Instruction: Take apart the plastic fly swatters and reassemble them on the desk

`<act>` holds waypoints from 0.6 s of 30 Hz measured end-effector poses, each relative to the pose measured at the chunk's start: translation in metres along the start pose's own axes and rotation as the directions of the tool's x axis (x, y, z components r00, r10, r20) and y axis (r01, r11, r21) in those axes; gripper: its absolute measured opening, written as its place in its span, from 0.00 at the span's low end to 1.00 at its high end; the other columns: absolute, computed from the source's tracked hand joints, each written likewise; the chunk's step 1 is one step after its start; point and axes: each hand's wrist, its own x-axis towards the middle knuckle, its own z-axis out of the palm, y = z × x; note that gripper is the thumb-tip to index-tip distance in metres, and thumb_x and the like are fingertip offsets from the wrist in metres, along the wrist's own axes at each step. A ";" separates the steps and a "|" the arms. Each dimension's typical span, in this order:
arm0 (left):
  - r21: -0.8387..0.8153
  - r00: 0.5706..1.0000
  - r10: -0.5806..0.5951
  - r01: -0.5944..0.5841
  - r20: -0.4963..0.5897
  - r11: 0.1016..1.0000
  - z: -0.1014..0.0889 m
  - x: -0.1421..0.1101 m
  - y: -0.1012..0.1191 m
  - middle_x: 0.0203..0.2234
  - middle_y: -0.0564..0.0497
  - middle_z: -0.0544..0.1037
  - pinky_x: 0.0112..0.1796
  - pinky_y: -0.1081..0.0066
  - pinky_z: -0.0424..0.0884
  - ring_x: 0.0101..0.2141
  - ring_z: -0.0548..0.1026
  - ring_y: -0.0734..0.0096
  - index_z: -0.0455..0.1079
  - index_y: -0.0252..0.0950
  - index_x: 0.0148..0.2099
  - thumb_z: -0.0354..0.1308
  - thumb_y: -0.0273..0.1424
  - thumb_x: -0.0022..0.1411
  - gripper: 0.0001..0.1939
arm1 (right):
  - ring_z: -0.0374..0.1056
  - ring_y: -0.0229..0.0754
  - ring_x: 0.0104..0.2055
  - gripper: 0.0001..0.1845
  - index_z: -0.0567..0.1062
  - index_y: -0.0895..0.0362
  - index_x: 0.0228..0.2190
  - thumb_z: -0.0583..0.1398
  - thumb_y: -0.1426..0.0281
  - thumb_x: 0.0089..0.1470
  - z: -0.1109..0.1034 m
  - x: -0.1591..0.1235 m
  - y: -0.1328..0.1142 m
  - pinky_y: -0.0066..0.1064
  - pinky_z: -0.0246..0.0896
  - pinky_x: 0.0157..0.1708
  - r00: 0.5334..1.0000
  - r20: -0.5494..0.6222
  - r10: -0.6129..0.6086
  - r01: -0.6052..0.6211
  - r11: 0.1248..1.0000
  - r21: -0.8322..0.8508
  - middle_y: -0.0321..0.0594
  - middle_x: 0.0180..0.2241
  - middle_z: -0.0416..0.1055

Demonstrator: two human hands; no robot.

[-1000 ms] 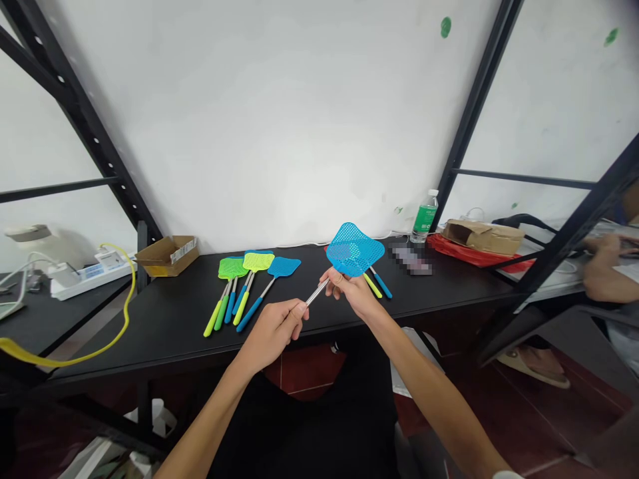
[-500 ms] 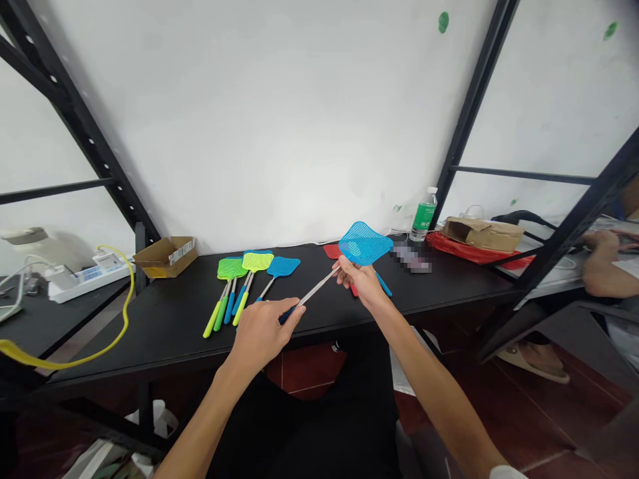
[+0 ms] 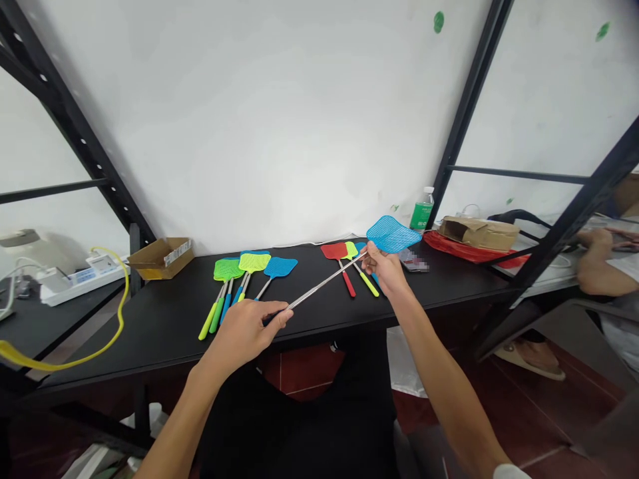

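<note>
A blue fly swatter with a thin metal shaft is stretched between my two hands, above the black table. My left hand is closed round its handle, most of which is hidden. The fingers of my right hand pinch the shaft just below the blue mesh head. Left of centre lie several swatters, among them a green one, a yellow one and a blue one. Behind the held shaft, a red swatter and a yellow-green one lie beside another blue one, partly covered.
An open cardboard box stands at the table's back left, near a white power strip and a yellow cable. At the right are a bottle, a brown carton and red plastic. Another person's arm shows at the far right.
My hands have moved apart, the right one to the right and the left one to the left. More of the metal shaft now shows between them, and the red and yellow-green swatters are uncovered.
</note>
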 end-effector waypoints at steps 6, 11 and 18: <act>0.109 0.994 -0.091 0.098 -0.063 0.989 0.002 -0.002 -0.004 0.32 0.52 0.84 0.32 0.70 0.64 0.31 0.78 0.64 0.79 0.44 0.44 0.48 0.48 0.68 0.22 | 0.61 0.32 0.19 0.26 0.77 0.57 0.30 0.69 0.46 0.44 0.017 -0.012 0.000 0.25 0.51 0.16 0.988 0.107 0.109 -0.116 0.991 0.062 0.34 0.22 0.68; 0.186 0.979 -0.111 0.143 -0.171 0.972 0.004 -0.001 -0.009 0.32 0.53 0.83 0.30 0.69 0.61 0.30 0.77 0.63 0.75 0.44 0.44 0.52 0.47 0.66 0.17 | 0.61 0.32 0.19 0.27 0.79 0.58 0.33 0.66 0.45 0.49 0.038 -0.027 0.009 0.24 0.52 0.17 0.947 0.276 0.163 -0.181 0.983 0.042 0.35 0.22 0.69; 0.228 0.986 -0.098 0.127 -0.131 0.965 0.006 -0.001 -0.007 0.29 0.52 0.82 0.29 0.70 0.58 0.29 0.78 0.63 0.74 0.44 0.45 0.47 0.48 0.69 0.19 | 0.60 0.33 0.19 0.29 0.78 0.58 0.28 0.65 0.43 0.48 0.049 -0.032 0.018 0.25 0.52 0.17 0.975 0.197 0.098 -0.113 0.991 0.067 0.36 0.20 0.68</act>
